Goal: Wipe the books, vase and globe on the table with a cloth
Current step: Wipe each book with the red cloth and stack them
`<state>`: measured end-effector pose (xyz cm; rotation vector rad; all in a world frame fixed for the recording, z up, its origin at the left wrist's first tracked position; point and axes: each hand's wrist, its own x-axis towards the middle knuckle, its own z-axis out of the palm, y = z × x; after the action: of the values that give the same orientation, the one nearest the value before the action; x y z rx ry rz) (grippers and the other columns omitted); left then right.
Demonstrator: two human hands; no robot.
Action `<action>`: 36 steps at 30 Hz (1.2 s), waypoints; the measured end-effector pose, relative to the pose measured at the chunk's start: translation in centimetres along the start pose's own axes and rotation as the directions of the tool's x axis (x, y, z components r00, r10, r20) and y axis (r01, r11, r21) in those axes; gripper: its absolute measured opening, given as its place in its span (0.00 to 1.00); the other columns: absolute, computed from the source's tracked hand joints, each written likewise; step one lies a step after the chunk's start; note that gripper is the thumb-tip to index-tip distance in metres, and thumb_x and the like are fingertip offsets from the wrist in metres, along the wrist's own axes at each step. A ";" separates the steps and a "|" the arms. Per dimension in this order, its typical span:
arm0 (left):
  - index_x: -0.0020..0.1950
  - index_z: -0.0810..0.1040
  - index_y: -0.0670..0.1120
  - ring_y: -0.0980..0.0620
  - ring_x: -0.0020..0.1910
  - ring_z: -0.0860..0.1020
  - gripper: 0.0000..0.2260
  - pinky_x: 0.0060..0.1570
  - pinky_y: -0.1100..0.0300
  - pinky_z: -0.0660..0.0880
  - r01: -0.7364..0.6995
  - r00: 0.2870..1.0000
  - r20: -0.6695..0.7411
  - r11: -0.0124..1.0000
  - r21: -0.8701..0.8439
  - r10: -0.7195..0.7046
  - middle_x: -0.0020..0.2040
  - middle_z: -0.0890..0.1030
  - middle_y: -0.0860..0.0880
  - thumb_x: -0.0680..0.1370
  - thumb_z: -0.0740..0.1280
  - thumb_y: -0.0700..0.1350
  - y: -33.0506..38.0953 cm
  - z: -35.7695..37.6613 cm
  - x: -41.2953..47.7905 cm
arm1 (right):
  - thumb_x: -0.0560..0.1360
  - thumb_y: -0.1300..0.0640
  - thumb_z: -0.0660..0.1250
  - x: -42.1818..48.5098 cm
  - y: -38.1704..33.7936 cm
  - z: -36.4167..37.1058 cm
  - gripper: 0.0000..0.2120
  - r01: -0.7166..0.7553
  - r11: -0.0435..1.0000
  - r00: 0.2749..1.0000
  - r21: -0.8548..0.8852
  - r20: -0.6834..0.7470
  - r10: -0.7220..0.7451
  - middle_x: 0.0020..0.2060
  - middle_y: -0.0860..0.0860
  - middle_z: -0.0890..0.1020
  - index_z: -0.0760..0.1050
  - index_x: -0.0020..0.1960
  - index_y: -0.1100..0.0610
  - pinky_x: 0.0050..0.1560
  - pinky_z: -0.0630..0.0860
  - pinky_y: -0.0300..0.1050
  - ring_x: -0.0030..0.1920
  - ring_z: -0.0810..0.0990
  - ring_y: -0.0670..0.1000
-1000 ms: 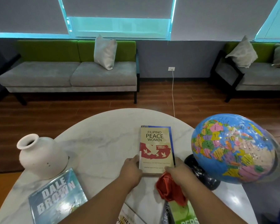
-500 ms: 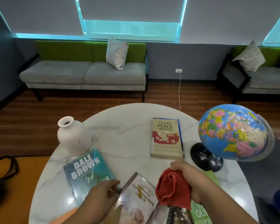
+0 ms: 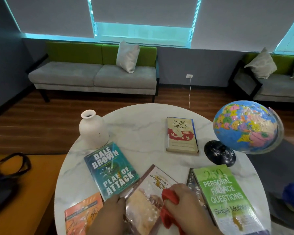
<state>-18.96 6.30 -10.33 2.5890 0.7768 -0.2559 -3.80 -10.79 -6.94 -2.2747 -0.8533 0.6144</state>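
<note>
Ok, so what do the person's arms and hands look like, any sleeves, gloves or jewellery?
Both are bare. The left hand and right hand wear no gloves, and no rings show on the parts in view. Neither wrist carries a watch or band. The forearms run bare to the bottom edge of the picture, with no sleeve showing.

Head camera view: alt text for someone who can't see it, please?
A right hand grips a red cloth on a paperback; the left hand touches its edge. Other books, a white vase and a globe sit on the round marble table.
</note>
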 end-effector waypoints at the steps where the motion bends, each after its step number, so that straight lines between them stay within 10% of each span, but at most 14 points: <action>1: 0.73 0.65 0.49 0.51 0.66 0.68 0.31 0.64 0.64 0.66 -0.004 1.000 0.000 1.000 0.011 0.004 0.67 0.67 0.50 0.71 0.66 0.55 -0.1 0.2 -0.1 | 0.72 0.52 0.68 -0.4 0.6 1.3 0.12 0.062 0.997 0.996 -0.048 0.069 -0.058 0.54 0.41 0.73 0.79 0.56 0.47 0.53 0.62 0.20 0.52 0.73 0.38; 9: 0.65 0.72 0.48 0.50 0.61 0.70 0.29 0.61 0.58 0.70 0.048 0.998 0.037 0.996 0.080 -0.052 0.62 0.68 0.49 0.68 0.73 0.58 0.1 1.0 0.4 | 0.58 0.36 0.75 0.0 4.3 6.6 0.21 0.263 0.837 0.963 -0.479 0.080 -0.257 0.50 0.31 0.74 0.79 0.51 0.34 0.49 0.72 0.28 0.48 0.76 0.38; 15: 0.62 0.73 0.48 0.50 0.59 0.70 0.26 0.59 0.58 0.72 0.055 0.998 0.021 0.994 0.093 -0.057 0.60 0.68 0.50 0.68 0.74 0.57 0.2 1.1 0.3 | 0.79 0.50 0.62 0.2 4.3 6.1 0.21 0.342 0.856 0.939 -0.388 0.176 -0.295 0.69 0.40 0.65 0.66 0.71 0.41 0.69 0.58 0.43 0.69 0.60 0.49; 19: 0.63 0.74 0.47 0.50 0.58 0.71 0.26 0.59 0.57 0.72 0.057 0.998 0.034 0.992 0.112 -0.061 0.61 0.68 0.49 0.69 0.74 0.55 0.3 0.9 0.3 | 0.79 0.38 0.50 1.3 4.4 5.8 0.21 0.235 0.926 0.970 -0.295 0.007 -0.243 0.61 0.43 0.70 0.71 0.66 0.42 0.61 0.62 0.29 0.57 0.65 0.40; 36: 0.64 0.72 0.45 0.49 0.59 0.71 0.27 0.60 0.56 0.71 0.046 0.997 0.056 0.983 0.179 -0.057 0.62 0.67 0.47 0.70 0.74 0.54 0.6 0.6 0.6 | 0.78 0.51 0.65 0.5 3.2 6.0 0.21 0.314 0.846 0.947 -0.432 0.206 -0.247 0.64 0.43 0.70 0.67 0.69 0.40 0.69 0.63 0.48 0.64 0.65 0.52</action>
<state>-18.13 5.91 -10.84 2.7142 0.8343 -0.4367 -5.78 -10.04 -13.39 -2.4613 -1.5116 0.4790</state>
